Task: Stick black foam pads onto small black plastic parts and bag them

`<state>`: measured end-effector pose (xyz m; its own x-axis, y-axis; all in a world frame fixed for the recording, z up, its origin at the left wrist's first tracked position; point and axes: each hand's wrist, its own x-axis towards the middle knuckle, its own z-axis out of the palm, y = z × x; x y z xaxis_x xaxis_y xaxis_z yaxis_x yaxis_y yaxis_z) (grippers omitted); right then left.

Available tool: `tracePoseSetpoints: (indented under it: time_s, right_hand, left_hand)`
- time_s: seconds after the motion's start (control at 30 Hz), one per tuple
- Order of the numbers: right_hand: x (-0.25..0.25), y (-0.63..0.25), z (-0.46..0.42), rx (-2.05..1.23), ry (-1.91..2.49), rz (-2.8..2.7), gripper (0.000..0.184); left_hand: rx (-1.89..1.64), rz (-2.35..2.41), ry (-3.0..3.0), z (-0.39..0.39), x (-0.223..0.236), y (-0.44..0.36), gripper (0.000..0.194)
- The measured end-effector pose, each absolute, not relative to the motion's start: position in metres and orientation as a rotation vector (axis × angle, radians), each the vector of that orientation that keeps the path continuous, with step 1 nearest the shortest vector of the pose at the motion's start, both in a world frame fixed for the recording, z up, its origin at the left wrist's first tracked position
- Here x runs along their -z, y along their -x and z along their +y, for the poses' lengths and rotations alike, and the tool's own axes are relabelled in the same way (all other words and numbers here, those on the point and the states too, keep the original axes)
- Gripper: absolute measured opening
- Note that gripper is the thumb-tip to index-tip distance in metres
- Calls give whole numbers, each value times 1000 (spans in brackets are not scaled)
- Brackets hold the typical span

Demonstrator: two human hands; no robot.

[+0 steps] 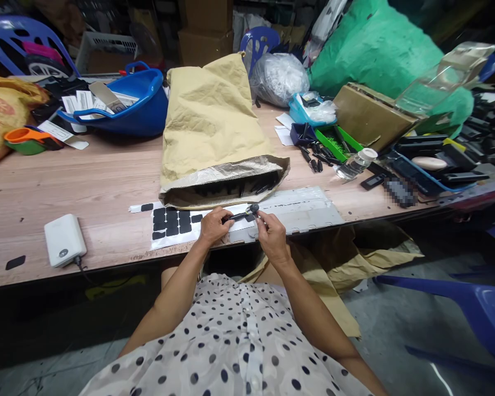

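Note:
My left hand (213,224) and my right hand (271,233) are closed on the two ends of a thin black rod-like part (242,214) with a round grey end, held just above the table's front edge. Under the hands lies a white backing sheet (165,237) with several black rectangular stickers (171,221). A grey flat sheet (301,209) lies to the right of it. Right behind stands a brown paper sack (210,115) lying open toward me, with dark parts inside its mouth.
On the wooden table (99,181): a white power bank (64,240) at left, a blue basket (127,102) with papers, an orange-green scoop (27,140), a small bottle (355,164), a green tray (338,143), a cardboard box (369,115), black parts at right. A blue chair (470,308) stands right.

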<state>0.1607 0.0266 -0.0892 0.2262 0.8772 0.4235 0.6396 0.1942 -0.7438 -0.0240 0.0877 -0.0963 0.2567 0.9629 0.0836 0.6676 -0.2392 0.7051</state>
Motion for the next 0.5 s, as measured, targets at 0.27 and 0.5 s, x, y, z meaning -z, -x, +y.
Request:
tracePoseSetpoints:
  time_s: [0.27,0.5]
  right_hand:
    - [91,-152,25,-340,1510,-1536,30]
    - [88,-145,25,-327,1504,-1594,31]
  left_hand:
    - [-702,1445,-2047,89,98,25,17]
    - [-705,1444,-2012,89,99,24,16]
